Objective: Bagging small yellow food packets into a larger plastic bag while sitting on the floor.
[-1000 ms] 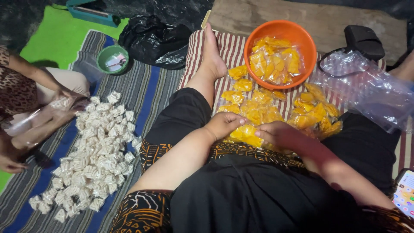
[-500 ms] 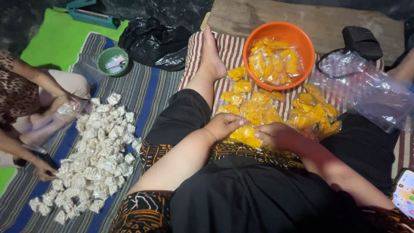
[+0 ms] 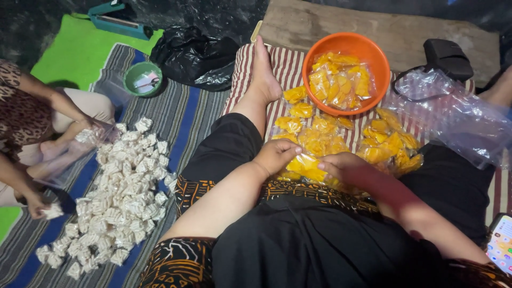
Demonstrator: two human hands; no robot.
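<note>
On the far left I see another person's hand point(image 3: 36, 204) closed on a small white packet, their other hand at a clear bag point(image 3: 80, 146), beside a heap of white wrapped packets point(image 3: 114, 197) on the striped mat point(image 3: 186, 114). Above it sit a green bowl point(image 3: 143, 79) and a crumpled black plastic bag point(image 3: 194, 53).

Moving right, my left hand point(image 3: 278, 154) has its fingers point(image 3: 292, 150) curled down onto the near end of a small clear packet of yellow chips point(image 3: 309, 166), which lies in my lap between the legs. My right hand point(image 3: 344, 168) pinches the opposite end, fingers closed on the film. I judge the packet light and soft, the plastic slick and crinkly, the chips inside brittle, so I would hold it by the empty film at the edges and not squeeze the filled middle.

Beyond the hands more filled yellow packets point(image 3: 320, 133) lie loose on the mat, and an orange bowl point(image 3: 320, 53) holds several more. Further right are a large clear plastic bag point(image 3: 453, 117), a black pouch point(image 3: 447, 56) and the corner of a phone point(image 3: 501, 245).
</note>
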